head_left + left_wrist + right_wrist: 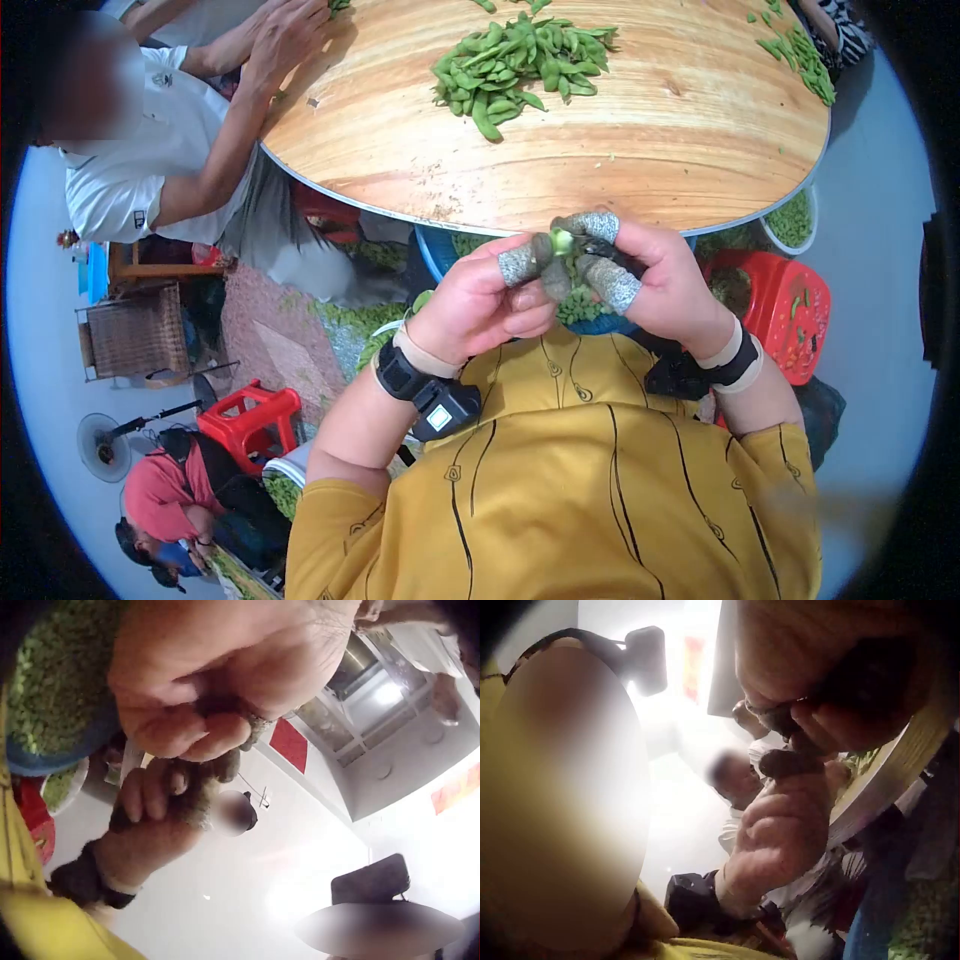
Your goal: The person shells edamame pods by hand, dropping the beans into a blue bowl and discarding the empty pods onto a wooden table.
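Observation:
In the head view a green pod [563,241] is pinched between both hands, just off the near edge of the wooden table [400,180]. The left hand [490,300] grips it from the left with wrapped thumb and fingertips, its other fingers curled. From the right, the right hand [650,270] pinches it, grey wraps on its thumb and finger. Both wrist views show the left hand [217,675] [780,832] and right hand [161,817] [832,682] meeting at their fingertips; the pod is hidden there. A pile of green pods [520,65] lies on the table.
Below the hands is a blue basin [432,252] with shelled beans [580,308]. A red stool [790,315] stands at right, near a white bucket of beans [790,220]. A person in a white shirt [190,130] sits at left; more pods [800,62] lie at the table's right edge.

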Motion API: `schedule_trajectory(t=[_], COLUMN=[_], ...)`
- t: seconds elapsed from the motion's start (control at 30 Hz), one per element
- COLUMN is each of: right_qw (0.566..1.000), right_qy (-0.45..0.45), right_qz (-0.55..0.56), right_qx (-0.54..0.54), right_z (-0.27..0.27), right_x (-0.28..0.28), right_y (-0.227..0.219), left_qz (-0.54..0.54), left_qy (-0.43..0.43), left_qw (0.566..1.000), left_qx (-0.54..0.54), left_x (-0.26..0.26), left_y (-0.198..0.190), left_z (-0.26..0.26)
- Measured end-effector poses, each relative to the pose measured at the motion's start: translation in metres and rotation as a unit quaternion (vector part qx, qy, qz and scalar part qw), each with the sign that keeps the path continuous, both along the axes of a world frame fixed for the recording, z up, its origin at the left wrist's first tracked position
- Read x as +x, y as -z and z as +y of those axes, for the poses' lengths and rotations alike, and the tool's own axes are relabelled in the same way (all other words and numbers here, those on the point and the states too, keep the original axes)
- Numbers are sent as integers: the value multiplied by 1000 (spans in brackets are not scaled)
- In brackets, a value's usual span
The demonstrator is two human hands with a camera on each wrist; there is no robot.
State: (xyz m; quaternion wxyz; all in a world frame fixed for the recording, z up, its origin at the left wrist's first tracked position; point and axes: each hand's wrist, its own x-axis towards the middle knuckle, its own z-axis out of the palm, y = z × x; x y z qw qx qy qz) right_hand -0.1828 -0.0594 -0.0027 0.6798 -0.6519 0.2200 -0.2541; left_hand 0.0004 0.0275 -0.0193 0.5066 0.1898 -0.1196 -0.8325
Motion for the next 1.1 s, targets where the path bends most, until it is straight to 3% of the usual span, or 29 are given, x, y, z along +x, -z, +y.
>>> schedule_trajectory(t=[0.03,0.1,0.17,0.23,0.27,0.33,0.37,0.43,0.47,0.6,0.73,0.97,1.1], right_qw=[996,999,999,984,984,924,923,873,870,868,860,802,799], right_qy=[18,-6,-29,-62,-64,-149,-150,-152,-130,-111,-153,-155,-178], right_qz=[-7,18,40,111,112,171,171,198,177,210,205,289,340], right_qx=[-82,-50,-18,-124,-125,-308,-311,-420,-441,-435,-442,-499,-463], right_z=[-2,-7,-12,-17,-19,-23,-21,-13,-11,-1,3,1,-17], right_x=[-1,-3,-4,-2,-1,3,6,12,15,28,37,33,39], right_y=[1,-1,-5,-11,-16,-23,-23,-18,-12,-26,-28,-31,-40], left_qz=[3,-81,-65,-76,-75,-215,-215,-259,-210,-124,-107,-146,-182], left_qy=[-2,33,35,53,51,99,97,89,76,62,39,-21,-54], left_qw=[1000,996,996,995,996,971,972,961,973,988,990,985,978], left_qx=[-1,33,44,19,18,14,12,33,55,72,86,93,83], left_x=[1,3,6,10,11,13,14,15,17,32,39,45,61], left_y=[-1,-6,0,5,3,-4,-3,4,11,10,16,20,16], left_z=[0,-1,2,2,3,5,7,11,14,29,45,48,61])
